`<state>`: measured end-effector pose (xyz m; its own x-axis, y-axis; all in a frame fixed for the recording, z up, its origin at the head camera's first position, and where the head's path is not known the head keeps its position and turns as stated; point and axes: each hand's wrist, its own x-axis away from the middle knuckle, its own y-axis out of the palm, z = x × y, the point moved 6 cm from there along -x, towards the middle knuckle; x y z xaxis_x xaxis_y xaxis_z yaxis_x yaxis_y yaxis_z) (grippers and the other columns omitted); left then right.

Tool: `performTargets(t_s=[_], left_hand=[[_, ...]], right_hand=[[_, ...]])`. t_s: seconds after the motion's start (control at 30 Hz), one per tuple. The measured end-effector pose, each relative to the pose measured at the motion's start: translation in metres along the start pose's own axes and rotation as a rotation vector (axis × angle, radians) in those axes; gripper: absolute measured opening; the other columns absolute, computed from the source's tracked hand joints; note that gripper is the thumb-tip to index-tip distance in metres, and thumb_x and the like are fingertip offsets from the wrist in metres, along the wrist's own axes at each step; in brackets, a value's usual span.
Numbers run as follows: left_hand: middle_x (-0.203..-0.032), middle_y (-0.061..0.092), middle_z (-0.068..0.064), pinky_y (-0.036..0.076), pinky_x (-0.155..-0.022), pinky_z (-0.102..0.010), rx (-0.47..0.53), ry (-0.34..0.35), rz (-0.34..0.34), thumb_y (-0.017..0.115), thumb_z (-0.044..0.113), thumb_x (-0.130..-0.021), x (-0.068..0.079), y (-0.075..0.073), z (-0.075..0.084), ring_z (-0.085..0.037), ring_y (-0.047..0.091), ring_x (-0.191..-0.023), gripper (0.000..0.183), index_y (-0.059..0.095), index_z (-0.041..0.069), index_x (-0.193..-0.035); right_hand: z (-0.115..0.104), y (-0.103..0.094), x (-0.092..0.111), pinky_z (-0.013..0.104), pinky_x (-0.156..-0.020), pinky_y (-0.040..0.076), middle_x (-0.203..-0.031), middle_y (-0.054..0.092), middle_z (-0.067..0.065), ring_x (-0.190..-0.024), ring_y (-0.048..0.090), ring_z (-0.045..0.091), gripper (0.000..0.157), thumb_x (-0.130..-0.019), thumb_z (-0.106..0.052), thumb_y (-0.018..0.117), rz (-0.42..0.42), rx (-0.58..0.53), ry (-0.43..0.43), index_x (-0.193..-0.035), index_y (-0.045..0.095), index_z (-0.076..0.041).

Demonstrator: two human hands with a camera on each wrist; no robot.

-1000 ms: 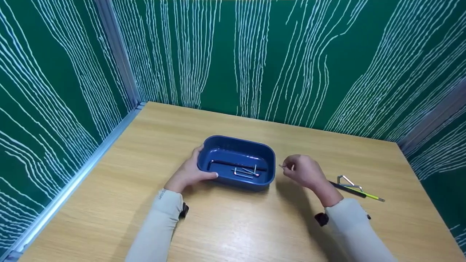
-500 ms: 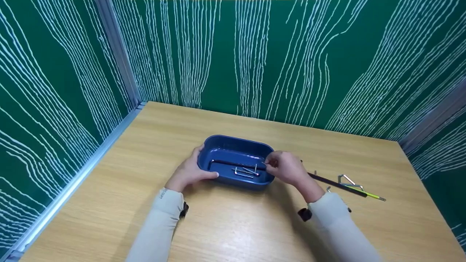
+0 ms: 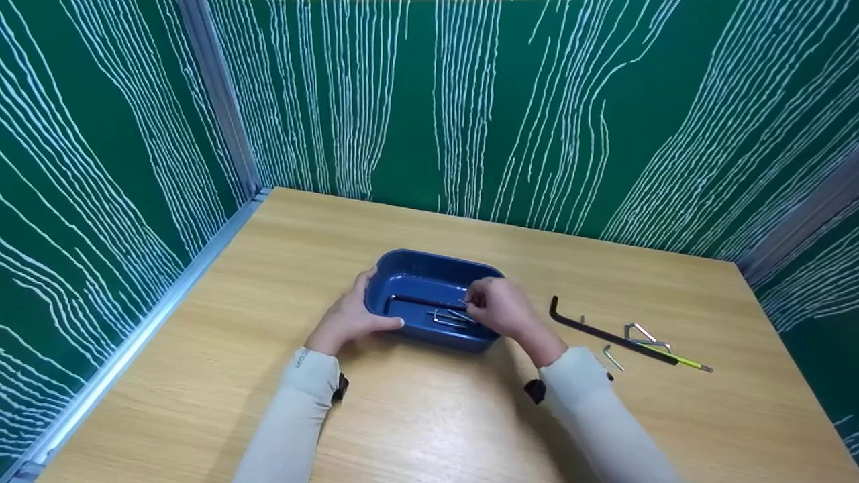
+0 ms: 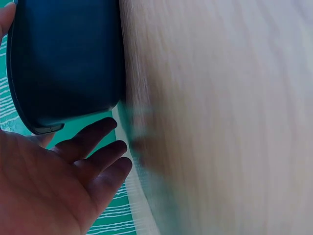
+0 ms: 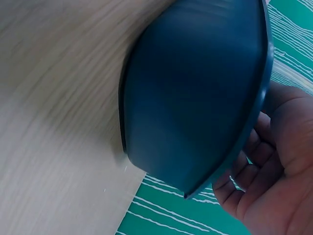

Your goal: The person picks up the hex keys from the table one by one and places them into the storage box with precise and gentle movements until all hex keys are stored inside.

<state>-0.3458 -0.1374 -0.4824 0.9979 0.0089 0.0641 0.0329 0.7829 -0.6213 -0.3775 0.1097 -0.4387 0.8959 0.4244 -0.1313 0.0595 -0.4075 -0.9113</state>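
A dark blue plastic bin stands on the table. My left hand holds its left end, thumb along the near rim and forefinger at the far left corner; the other fingers spread loosely below the rim in the left wrist view. Inside lie a long dark hex key and several small silver hex keys. My right hand is over the right end of the bin, thumb and fingertips pinched on a small hex key, now mostly hidden by the fingers. The bin's wall blocks the fingertips in the right wrist view.
Right of the bin lie a large black hex key, a silver hex key and a yellow hex key. A small silver L-shaped piece is nearer. Green, white-lined walls enclose the table.
My right hand has moved left from beside the bin to over its inside, carrying the small hex key. The hex keys on the right are uncovered. My left hand stays put.
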Motion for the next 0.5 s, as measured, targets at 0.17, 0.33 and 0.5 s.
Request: performTargets(t_s=[0.17,0.33,0.5], left_hand=[[-0.137,0.033,0.003,0.033,-0.096,-0.050,0.019,-0.017,-0.009,0.071,0.071,-0.037,0.000,0.002,-0.001,-0.022,0.037,-0.118,0.114,0.016,0.043,-0.133],[-0.136,0.033,0.003,0.033,-0.095,-0.052,0.025,-0.034,-0.014,0.074,0.064,-0.042,0.000,0.002,-0.003,-0.023,0.037,-0.118,0.109,0.014,0.046,-0.131],[-0.136,0.033,0.003,0.033,-0.095,-0.051,0.024,-0.033,-0.007,0.076,0.059,-0.045,-0.001,0.002,-0.005,-0.023,0.037,-0.118,0.108,0.014,0.045,-0.132]], right_hand=[[-0.002,0.007,-0.003,0.024,-0.059,0.044,-0.071,0.057,-0.009,-0.065,0.052,0.010,0.007,-0.077,-0.022,0.061,-0.014,-0.020,0.001,-0.081,0.066,-0.018],[-0.007,0.011,-0.007,0.024,-0.060,0.045,-0.072,0.058,-0.009,-0.065,0.052,0.010,0.007,-0.077,-0.021,0.061,-0.014,-0.021,-0.006,-0.081,0.066,-0.018],[-0.013,0.018,-0.011,0.024,-0.063,0.046,-0.072,0.058,-0.011,-0.064,0.052,0.009,0.006,-0.077,-0.022,0.062,-0.028,-0.018,-0.006,-0.080,0.066,-0.021]])
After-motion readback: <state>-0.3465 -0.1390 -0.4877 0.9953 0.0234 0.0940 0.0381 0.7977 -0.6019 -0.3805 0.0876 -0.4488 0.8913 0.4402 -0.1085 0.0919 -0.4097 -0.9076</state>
